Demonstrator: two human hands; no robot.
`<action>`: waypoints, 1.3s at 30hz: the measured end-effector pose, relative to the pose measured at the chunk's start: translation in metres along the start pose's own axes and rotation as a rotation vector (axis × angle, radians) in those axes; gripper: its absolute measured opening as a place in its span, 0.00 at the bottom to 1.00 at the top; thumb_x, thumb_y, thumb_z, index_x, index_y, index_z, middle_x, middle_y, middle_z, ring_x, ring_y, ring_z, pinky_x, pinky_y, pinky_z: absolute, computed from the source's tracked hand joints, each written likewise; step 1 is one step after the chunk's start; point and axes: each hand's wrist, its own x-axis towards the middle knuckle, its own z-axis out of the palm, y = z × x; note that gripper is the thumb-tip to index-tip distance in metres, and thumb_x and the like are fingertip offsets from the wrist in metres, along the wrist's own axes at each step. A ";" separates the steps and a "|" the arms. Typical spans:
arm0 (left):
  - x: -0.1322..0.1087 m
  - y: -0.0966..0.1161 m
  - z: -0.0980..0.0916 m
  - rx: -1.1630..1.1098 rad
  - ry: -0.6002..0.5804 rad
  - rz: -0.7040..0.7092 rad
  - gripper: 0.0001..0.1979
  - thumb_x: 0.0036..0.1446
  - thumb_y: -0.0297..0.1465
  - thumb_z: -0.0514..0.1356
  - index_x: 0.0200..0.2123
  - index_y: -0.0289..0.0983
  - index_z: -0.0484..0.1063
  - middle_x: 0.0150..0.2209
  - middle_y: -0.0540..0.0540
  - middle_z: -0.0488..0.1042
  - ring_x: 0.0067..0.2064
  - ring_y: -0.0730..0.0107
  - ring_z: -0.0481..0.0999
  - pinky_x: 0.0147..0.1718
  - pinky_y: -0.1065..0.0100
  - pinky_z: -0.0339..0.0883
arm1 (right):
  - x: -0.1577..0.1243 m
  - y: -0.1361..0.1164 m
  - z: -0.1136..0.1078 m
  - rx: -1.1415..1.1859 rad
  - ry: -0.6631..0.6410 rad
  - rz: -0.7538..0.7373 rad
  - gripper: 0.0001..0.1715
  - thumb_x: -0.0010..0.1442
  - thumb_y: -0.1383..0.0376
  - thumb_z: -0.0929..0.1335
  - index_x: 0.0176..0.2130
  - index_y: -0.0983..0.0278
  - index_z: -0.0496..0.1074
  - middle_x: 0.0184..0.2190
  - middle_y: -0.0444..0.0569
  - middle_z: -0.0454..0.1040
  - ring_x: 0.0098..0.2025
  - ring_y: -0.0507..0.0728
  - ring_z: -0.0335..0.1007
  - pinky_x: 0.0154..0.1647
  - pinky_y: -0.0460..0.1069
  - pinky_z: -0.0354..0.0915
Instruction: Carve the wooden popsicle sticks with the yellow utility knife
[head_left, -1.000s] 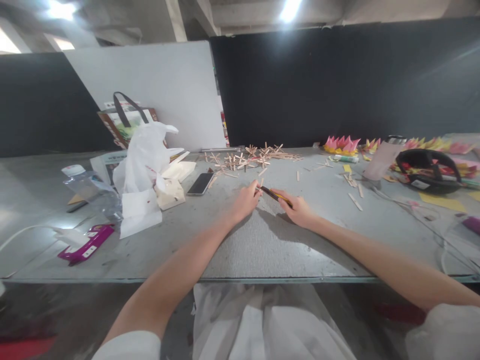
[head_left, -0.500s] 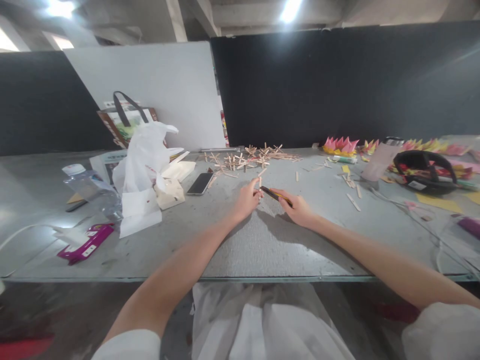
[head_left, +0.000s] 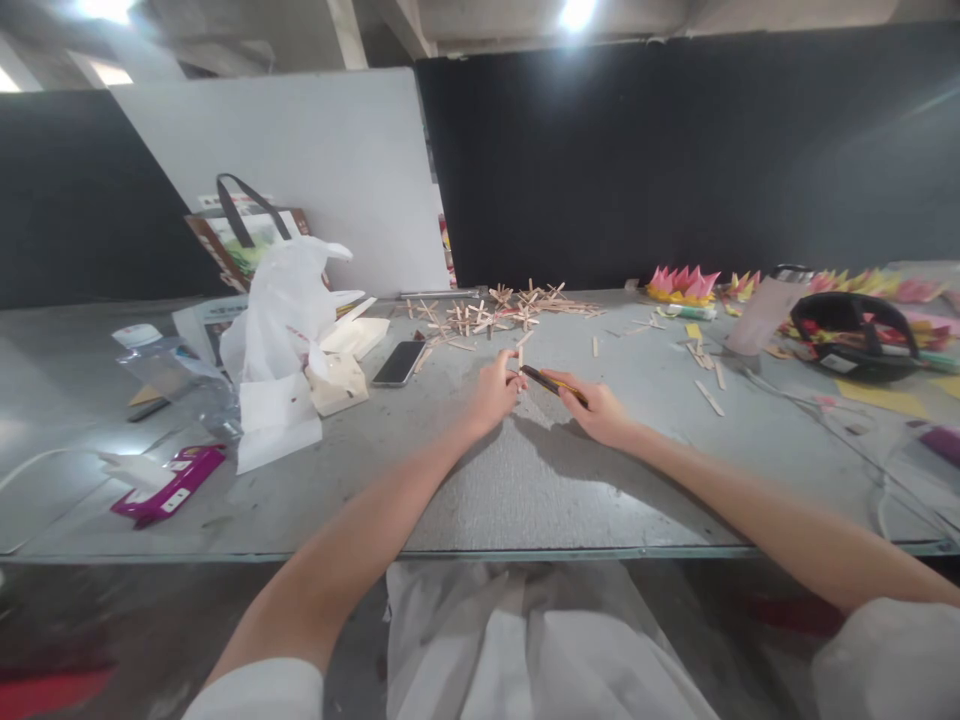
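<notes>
Between the thumb and fingers of my left hand [head_left: 495, 392] a small wooden stick [head_left: 520, 356] is pinched, its end pointing away from me. My right hand [head_left: 596, 408] is closed round a black and yellow utility knife [head_left: 553, 384]. The knife's tip points left and meets the stick close to my left fingertips; the blade is too small to make out. Beyond my hands lies a heap of wooden sticks [head_left: 472, 318], several of them crossed over one another. A few loose stick pieces [head_left: 709, 398] are scattered to the right.
A phone [head_left: 400, 363], a white plastic bag [head_left: 281, 310], a clear bottle [head_left: 176, 375] and a purple pack of wipes [head_left: 169, 487] stand or lie at left. Pink paper flowers [head_left: 681, 284], a tumbler [head_left: 765, 312], a black headband-like object [head_left: 855, 335] and cables are at right.
The view has shifted slightly. Both hands stay close together with the stick and the knife, the knife's angle barely different.
</notes>
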 end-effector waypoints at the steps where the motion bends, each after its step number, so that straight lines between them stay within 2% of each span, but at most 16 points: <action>1: 0.000 0.000 0.002 -0.041 0.006 -0.017 0.21 0.64 0.26 0.60 0.60 0.39 0.69 0.33 0.47 0.83 0.32 0.67 0.80 0.39 0.67 0.72 | 0.000 0.000 0.000 0.000 -0.001 -0.001 0.30 0.76 0.58 0.59 0.69 0.62 0.71 0.38 0.49 0.83 0.24 0.53 0.65 0.29 0.47 0.63; 4: 0.000 0.001 0.005 -0.097 0.006 -0.030 0.18 0.64 0.26 0.60 0.57 0.38 0.68 0.32 0.48 0.82 0.31 0.68 0.80 0.38 0.68 0.72 | -0.001 0.000 0.001 -0.014 -0.008 0.020 0.30 0.76 0.58 0.59 0.70 0.61 0.71 0.38 0.49 0.83 0.24 0.53 0.65 0.28 0.47 0.62; 7: -0.002 0.003 0.000 -0.011 -0.016 0.018 0.18 0.66 0.26 0.58 0.58 0.38 0.70 0.33 0.47 0.82 0.33 0.66 0.81 0.40 0.67 0.71 | -0.001 0.001 0.002 -0.023 -0.016 0.023 0.31 0.76 0.58 0.59 0.70 0.61 0.70 0.39 0.49 0.84 0.24 0.53 0.68 0.29 0.47 0.64; 11: -0.003 0.008 -0.012 0.225 -0.077 0.127 0.21 0.68 0.25 0.55 0.62 0.40 0.73 0.40 0.43 0.82 0.42 0.61 0.81 0.47 0.65 0.70 | 0.000 0.001 0.000 -0.009 0.003 0.004 0.30 0.75 0.59 0.59 0.69 0.61 0.72 0.45 0.52 0.85 0.34 0.56 0.77 0.37 0.49 0.71; 14: -0.002 0.012 -0.021 0.272 -0.066 0.145 0.23 0.67 0.26 0.56 0.63 0.43 0.74 0.43 0.42 0.81 0.47 0.56 0.80 0.51 0.63 0.69 | 0.000 -0.001 -0.004 0.001 0.021 -0.009 0.30 0.75 0.59 0.59 0.68 0.61 0.72 0.44 0.52 0.85 0.38 0.58 0.80 0.39 0.50 0.73; 19: -0.001 0.016 -0.029 0.264 -0.123 0.207 0.25 0.61 0.22 0.59 0.59 0.45 0.79 0.42 0.41 0.80 0.52 0.51 0.78 0.56 0.61 0.68 | -0.002 -0.004 -0.008 -0.046 -0.007 0.015 0.30 0.75 0.58 0.59 0.68 0.59 0.73 0.32 0.46 0.82 0.25 0.55 0.72 0.30 0.48 0.69; 20: -0.001 0.016 -0.029 0.261 -0.119 0.217 0.25 0.61 0.22 0.59 0.58 0.45 0.78 0.42 0.41 0.81 0.52 0.51 0.79 0.56 0.60 0.68 | -0.002 -0.004 -0.008 -0.050 0.000 0.011 0.30 0.75 0.57 0.59 0.68 0.60 0.73 0.32 0.46 0.82 0.25 0.55 0.72 0.30 0.49 0.70; 22: -0.001 0.016 -0.027 0.227 -0.065 0.191 0.23 0.64 0.23 0.57 0.60 0.44 0.76 0.42 0.41 0.82 0.49 0.54 0.80 0.54 0.61 0.69 | -0.002 -0.005 -0.008 -0.035 0.044 -0.015 0.30 0.75 0.57 0.59 0.68 0.61 0.73 0.38 0.50 0.84 0.31 0.57 0.77 0.35 0.49 0.72; 24: 0.000 0.015 -0.024 0.170 0.010 0.110 0.21 0.66 0.25 0.58 0.60 0.43 0.73 0.40 0.43 0.83 0.43 0.58 0.82 0.49 0.61 0.70 | -0.001 -0.008 -0.008 -0.011 0.087 -0.041 0.30 0.76 0.57 0.59 0.68 0.62 0.73 0.47 0.54 0.85 0.41 0.59 0.81 0.42 0.50 0.74; 26: 0.001 0.013 -0.021 0.094 0.055 0.026 0.19 0.66 0.27 0.60 0.59 0.41 0.71 0.37 0.44 0.84 0.37 0.62 0.81 0.44 0.63 0.71 | 0.000 -0.011 -0.010 0.003 0.091 -0.038 0.30 0.76 0.57 0.59 0.68 0.62 0.72 0.51 0.55 0.84 0.44 0.59 0.81 0.45 0.50 0.73; 31: 0.000 0.013 -0.013 -0.115 0.025 -0.103 0.15 0.65 0.27 0.62 0.54 0.40 0.67 0.36 0.45 0.85 0.33 0.68 0.82 0.37 0.68 0.72 | -0.002 -0.012 -0.008 0.011 0.057 -0.006 0.31 0.76 0.57 0.59 0.69 0.64 0.71 0.45 0.53 0.85 0.32 0.55 0.76 0.37 0.48 0.71; 39: -0.006 0.020 -0.010 -0.189 -0.036 -0.087 0.13 0.66 0.28 0.62 0.52 0.39 0.66 0.36 0.46 0.85 0.33 0.70 0.83 0.38 0.68 0.75 | -0.001 -0.003 -0.002 -0.038 0.054 0.000 0.30 0.76 0.56 0.59 0.69 0.60 0.73 0.37 0.49 0.84 0.22 0.52 0.66 0.27 0.47 0.63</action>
